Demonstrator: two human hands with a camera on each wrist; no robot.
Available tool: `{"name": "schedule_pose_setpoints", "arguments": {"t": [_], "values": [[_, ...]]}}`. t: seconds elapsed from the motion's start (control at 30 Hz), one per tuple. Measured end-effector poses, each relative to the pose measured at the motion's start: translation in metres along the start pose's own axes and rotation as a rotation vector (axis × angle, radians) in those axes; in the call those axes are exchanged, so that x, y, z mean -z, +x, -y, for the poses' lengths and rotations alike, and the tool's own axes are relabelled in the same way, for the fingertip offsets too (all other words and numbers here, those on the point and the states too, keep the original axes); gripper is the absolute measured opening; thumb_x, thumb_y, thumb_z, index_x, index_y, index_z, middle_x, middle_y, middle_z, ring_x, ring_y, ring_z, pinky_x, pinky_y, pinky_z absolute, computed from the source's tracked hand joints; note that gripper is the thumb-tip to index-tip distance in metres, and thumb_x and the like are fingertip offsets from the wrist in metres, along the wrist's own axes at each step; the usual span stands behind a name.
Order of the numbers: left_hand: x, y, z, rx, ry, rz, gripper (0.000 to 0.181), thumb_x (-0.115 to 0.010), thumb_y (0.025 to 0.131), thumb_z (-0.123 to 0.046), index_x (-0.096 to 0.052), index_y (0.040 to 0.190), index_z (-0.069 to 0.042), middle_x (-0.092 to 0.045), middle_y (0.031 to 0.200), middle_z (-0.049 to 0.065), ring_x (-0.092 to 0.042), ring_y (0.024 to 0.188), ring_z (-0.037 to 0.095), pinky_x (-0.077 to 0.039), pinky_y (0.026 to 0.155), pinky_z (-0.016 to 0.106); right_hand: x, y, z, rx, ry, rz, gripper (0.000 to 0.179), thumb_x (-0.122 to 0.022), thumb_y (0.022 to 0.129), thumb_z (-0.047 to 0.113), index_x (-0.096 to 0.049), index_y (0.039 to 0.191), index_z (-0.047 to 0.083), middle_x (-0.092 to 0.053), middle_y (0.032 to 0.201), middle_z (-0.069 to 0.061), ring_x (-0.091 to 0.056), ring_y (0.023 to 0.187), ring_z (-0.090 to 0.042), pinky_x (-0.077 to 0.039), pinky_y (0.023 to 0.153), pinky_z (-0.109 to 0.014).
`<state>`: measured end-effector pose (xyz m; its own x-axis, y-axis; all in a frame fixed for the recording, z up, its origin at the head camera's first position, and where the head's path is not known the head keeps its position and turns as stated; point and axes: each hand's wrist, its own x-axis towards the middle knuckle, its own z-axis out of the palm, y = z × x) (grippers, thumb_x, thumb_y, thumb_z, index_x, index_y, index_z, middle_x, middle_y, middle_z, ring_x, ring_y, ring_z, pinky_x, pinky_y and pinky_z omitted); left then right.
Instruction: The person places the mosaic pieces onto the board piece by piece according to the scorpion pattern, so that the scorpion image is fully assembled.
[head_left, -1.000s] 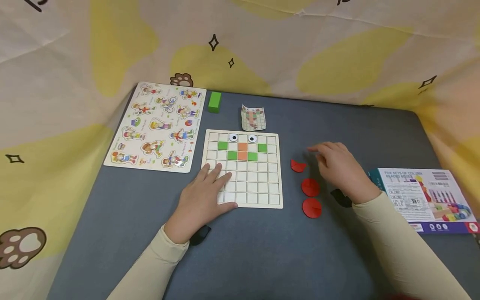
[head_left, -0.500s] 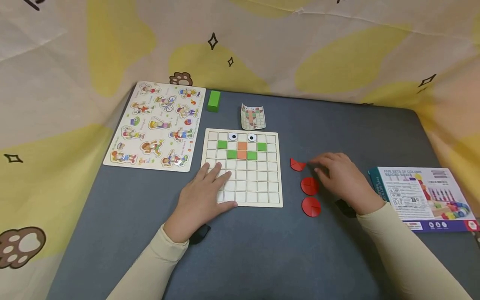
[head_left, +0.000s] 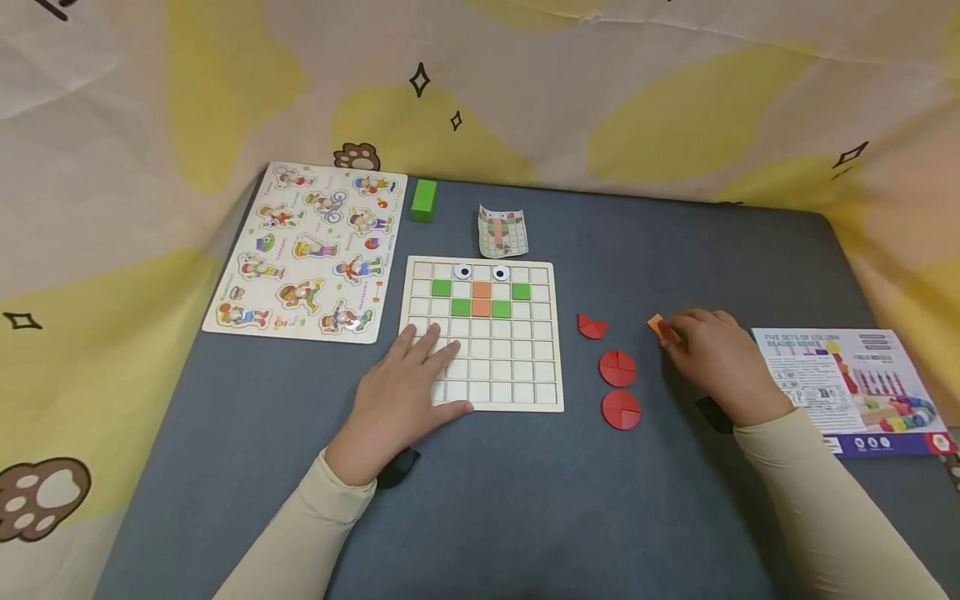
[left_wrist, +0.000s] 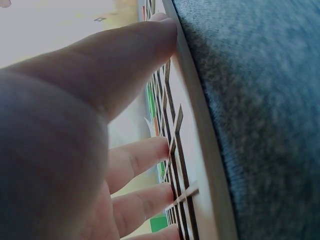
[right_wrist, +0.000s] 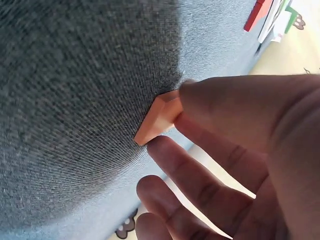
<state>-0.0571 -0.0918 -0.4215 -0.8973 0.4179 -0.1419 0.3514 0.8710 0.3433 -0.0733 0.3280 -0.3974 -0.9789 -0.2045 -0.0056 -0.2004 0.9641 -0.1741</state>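
In the head view my left hand [head_left: 401,400] lies with spread fingers on the lower left of a white grid board [head_left: 517,372]. Its thumb rests along the board's near edge, as the left wrist view also shows. Green tiles [head_left: 441,288], two orange squares [head_left: 481,298] and two googly-eye tiles [head_left: 462,272] sit in the board's upper rows. To the right, my right hand [head_left: 716,358] pinches a small orange tile [right_wrist: 162,116] between thumb and fingers, low over the grey cloth. Red tiles lie between board and hand: two discs [head_left: 617,368] made of wedges, and a partial one [head_left: 592,327].
A small pattern card [head_left: 502,232] stands curled behind the board, with a green block [head_left: 423,201] to its left. A picture puzzle board [head_left: 300,258] lies at the far left. Right of my right hand is a beaded-boxes carton [head_left: 862,400]. A patterned curtain [head_left: 525,92] hangs behind.
My right hand has moved right, away from the partial red shape, and an orange tile now shows in its fingertips. The left hand stays on the board.
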Motion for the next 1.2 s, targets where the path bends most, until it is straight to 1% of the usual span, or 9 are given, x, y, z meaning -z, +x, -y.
{"name": "schedule_pose_setpoints", "arguments": {"t": [0.13,0.3,0.5,0.63,0.7,0.8,0.93,1.07,1.2], "values": [[0.001,0.0,-0.001,-0.002,0.002,0.001,0.087,-0.081,0.087,-0.06,-0.055,0.157,-0.015,-0.036,0.169,0.015,-0.024,0.158,0.041,-0.045,0.11,0.062,-0.001,0.003,0.0,-0.003,0.006,-0.002,0.022,-0.078,0.094,0.01,-0.077,0.11,-0.006,-0.073,0.106,-0.026,-0.063,0.101,-0.046,-0.048,0.096,-0.062],[0.001,0.0,-0.001,0.0,-0.004,0.001,0.086,-0.082,0.087,-0.059,-0.055,0.157,-0.015,-0.036,0.169,0.015,-0.024,0.158,0.042,-0.043,0.112,0.062,-0.002,0.012,0.002,0.002,-0.001,-0.015,0.015,-0.078,0.094,0.01,-0.075,0.088,-0.004,-0.065,0.076,-0.013,-0.059,0.079,-0.036,-0.047,0.087,-0.057],[0.001,0.0,-0.001,-0.001,-0.007,-0.003,0.087,-0.082,0.087,-0.059,-0.055,0.157,-0.016,-0.036,0.169,0.015,-0.024,0.158,0.042,-0.042,0.113,0.062,-0.003,0.021,0.006,-0.016,-0.009,-0.014,0.02,-0.078,0.094,0.008,-0.073,0.078,-0.002,-0.054,0.062,-0.005,-0.053,0.069,-0.031,-0.046,0.075,-0.05],[0.002,0.0,-0.001,-0.003,-0.009,-0.002,0.087,-0.082,0.087,-0.059,-0.055,0.157,-0.015,-0.036,0.169,0.015,-0.024,0.157,0.042,-0.041,0.113,0.061,0.001,0.027,0.011,0.031,0.007,-0.046,0.032,-0.076,0.094,0.007,-0.067,0.063,0.006,-0.044,0.054,0.001,-0.047,0.06,-0.025,-0.04,0.064,-0.043],[0.003,0.0,-0.001,-0.003,-0.008,-0.002,0.087,-0.082,0.087,-0.059,-0.055,0.157,-0.014,-0.037,0.168,0.016,-0.024,0.157,0.043,-0.042,0.113,0.061,0.003,0.033,0.017,0.063,0.005,-0.066,0.038,-0.074,0.094,0.007,-0.063,0.058,0.009,-0.04,0.052,0.002,-0.045,0.058,-0.024,-0.04,0.064,-0.042],[0.004,-0.001,-0.001,0.0,-0.006,-0.005,0.086,-0.082,0.087,-0.058,-0.056,0.156,-0.014,-0.037,0.168,0.016,-0.025,0.157,0.043,-0.043,0.112,0.061,0.008,0.046,0.039,0.124,0.008,-0.069,0.031,-0.075,0.093,0.007,-0.068,0.063,0.007,-0.048,0.054,0.002,-0.049,0.061,-0.025,-0.046,0.073,-0.045],[0.004,-0.002,0.0,0.005,-0.005,-0.004,0.086,-0.082,0.087,-0.058,-0.056,0.156,-0.015,-0.038,0.168,0.015,-0.025,0.157,0.042,-0.043,0.112,0.061,0.008,0.064,0.082,0.248,0.061,-0.059,0.01,-0.078,0.091,0.006,-0.078,0.082,0.003,-0.067,0.067,-0.002,-0.059,0.071,-0.025,-0.05,0.089,-0.048],[0.003,0.0,0.0,0.005,-0.003,-0.001,0.086,-0.082,0.087,-0.059,-0.056,0.156,-0.016,-0.037,0.168,0.014,-0.025,0.157,0.041,-0.043,0.111,0.062,0.003,0.077,0.123,0.4,0.087,-0.082,0.009,-0.077,0.091,0.005,-0.079,0.082,0.003,-0.073,0.075,-0.005,-0.061,0.073,-0.025,-0.051,0.087,-0.045],[0.003,0.0,-0.001,0.007,0.005,0.006,0.087,-0.081,0.087,-0.062,-0.055,0.157,-0.017,-0.037,0.168,0.014,-0.025,0.157,0.042,-0.044,0.111,0.062,-0.004,0.086,0.151,0.47,0.094,-0.062,0.01,-0.078,0.092,0.007,-0.081,0.083,0.005,-0.075,0.08,-0.004,-0.062,0.075,-0.022,-0.051,0.085,-0.042]]}}
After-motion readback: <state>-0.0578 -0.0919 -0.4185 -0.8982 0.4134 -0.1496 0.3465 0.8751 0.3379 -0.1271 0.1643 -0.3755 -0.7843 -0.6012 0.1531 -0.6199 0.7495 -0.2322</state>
